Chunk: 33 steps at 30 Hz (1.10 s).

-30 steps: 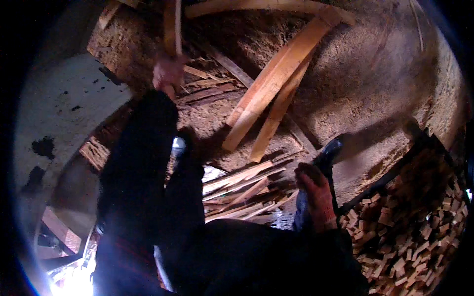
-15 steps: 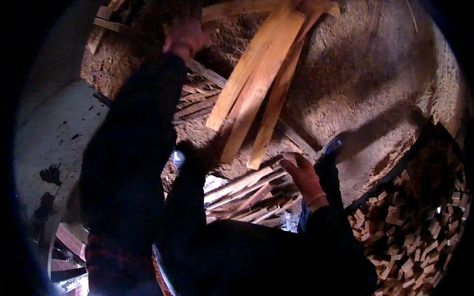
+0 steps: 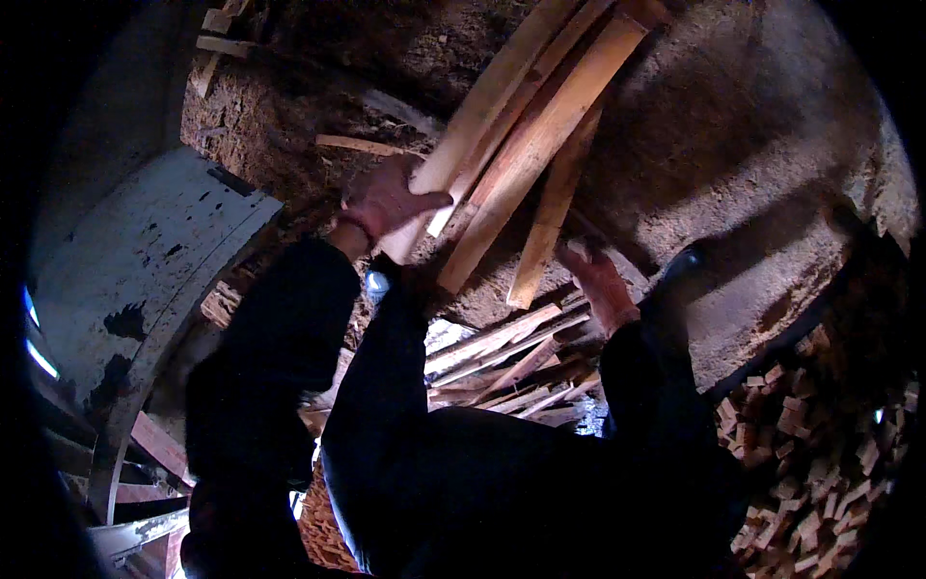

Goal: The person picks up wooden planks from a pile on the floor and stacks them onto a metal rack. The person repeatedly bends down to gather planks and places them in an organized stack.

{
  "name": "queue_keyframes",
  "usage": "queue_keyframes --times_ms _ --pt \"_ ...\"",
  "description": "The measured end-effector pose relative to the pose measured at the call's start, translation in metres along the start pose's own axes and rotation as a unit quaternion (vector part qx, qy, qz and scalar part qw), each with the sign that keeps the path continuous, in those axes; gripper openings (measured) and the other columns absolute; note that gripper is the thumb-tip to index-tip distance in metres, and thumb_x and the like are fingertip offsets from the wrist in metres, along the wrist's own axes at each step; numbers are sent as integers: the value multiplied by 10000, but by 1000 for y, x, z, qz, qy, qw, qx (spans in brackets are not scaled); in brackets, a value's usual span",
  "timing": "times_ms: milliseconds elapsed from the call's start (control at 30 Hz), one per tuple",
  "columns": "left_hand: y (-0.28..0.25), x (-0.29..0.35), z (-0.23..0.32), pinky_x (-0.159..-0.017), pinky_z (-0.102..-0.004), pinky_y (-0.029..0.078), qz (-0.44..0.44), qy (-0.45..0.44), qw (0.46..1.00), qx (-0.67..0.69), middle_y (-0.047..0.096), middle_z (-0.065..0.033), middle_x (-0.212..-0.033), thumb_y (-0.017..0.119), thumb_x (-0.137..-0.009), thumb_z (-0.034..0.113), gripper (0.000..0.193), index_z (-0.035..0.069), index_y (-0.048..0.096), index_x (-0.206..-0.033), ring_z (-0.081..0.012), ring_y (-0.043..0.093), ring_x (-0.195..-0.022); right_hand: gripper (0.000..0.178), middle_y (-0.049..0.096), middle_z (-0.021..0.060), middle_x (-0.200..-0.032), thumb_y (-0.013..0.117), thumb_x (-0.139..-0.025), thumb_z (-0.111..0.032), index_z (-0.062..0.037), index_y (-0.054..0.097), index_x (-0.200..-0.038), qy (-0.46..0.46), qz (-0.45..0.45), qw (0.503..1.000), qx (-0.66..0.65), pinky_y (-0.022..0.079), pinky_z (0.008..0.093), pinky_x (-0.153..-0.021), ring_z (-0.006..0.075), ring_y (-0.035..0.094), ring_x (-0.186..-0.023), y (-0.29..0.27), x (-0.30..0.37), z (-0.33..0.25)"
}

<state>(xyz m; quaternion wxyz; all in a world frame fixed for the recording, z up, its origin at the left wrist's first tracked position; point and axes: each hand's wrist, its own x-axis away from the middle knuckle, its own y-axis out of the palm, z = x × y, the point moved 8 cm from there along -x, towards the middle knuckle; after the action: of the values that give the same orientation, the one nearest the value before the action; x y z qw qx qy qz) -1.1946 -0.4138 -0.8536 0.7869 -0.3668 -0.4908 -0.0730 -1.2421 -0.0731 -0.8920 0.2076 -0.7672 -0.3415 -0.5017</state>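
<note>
We are gripping a pale board [image 3: 487, 106] near its lower end with our left hand [image 3: 391, 201], the thumb lying across its face and the fingers mostly hiding beyond its edge. The board is slanting up and away over the sawdust-covered ground [image 3: 733, 106], its far end running out of view. We are judging it stiff and moderately light, rough enough not to slip, but long enough to be swinging at the far end; a hold nearer its middle, clear of splintery edges, would be steadying it better. Beside it, a broad plank [image 3: 555, 145] and a narrower plank [image 3: 552, 217] are slanting alike. Our right hand [image 3: 600, 285] is hanging empty, fingers parted, just beside the narrower plank's lower end. Nearer us, thin strips [image 3: 502, 362] are lying heaped, with small blocks [image 3: 801, 482] piling up at right. Compared with half a second ago, our left hand is sitting lower, now at the boards' near ends.
</note>
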Motion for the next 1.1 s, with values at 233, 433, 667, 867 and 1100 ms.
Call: queue_keyframes --times_ms 233,433,667,867,1100 --pt "82 -36 -4 -1006 -342 418 -59 10 840 539 598 -136 -1243 816 -739 349 720 -8 527 -1293 -232 558 -1136 441 585 54 -1242 627 -939 -302 -27 559 -1278 -15 -116 964 -239 393 320 -1015 164 528 -1134 48 -65 34" --pt "94 13 49 -987 -332 469 -119 39 767 629 639 -105 -1187 804 -761 255 702 12 490 -1340 -212 613 -1087 544 569 108 -1287 643 -923 -252 -22 425 -1365 37 -128 888 -439 431 387 -1039 252 554 -1179 66 -25 1" --pt "58 126 133 -915 -362 528 -133 35 726 674 634 -118 -1196 790 -782 231 642 14 510 -1318 -238 640 -1040 679 604 129 -1198 708 -851 -358 -31 415 -1370 54 -98 921 -374 526 410 -917 252 619 -1063 28 142 -69" --pt "35 177 157 -908 -389 544 -174 -100 623 756 633 -124 -1208 767 -828 222 583 26 508 -1312 -244 643 -1048 540 618 115 -1172 607 -929 -349 -41 458 -1346 113 -96 841 -520 520 376 -919 244 636 -1027 36 182 -92" --pt "-9 227 231 -810 -347 553 -104 -16 724 682 667 -80 -1033 739 -764 100 465 31 584 -1196 -201 654 -899 456 656 92 -1028 668 -911 -245 -17 500 -1269 -59 -88 919 -380 563 352 -750 199 658 -894 -12 207 -167"
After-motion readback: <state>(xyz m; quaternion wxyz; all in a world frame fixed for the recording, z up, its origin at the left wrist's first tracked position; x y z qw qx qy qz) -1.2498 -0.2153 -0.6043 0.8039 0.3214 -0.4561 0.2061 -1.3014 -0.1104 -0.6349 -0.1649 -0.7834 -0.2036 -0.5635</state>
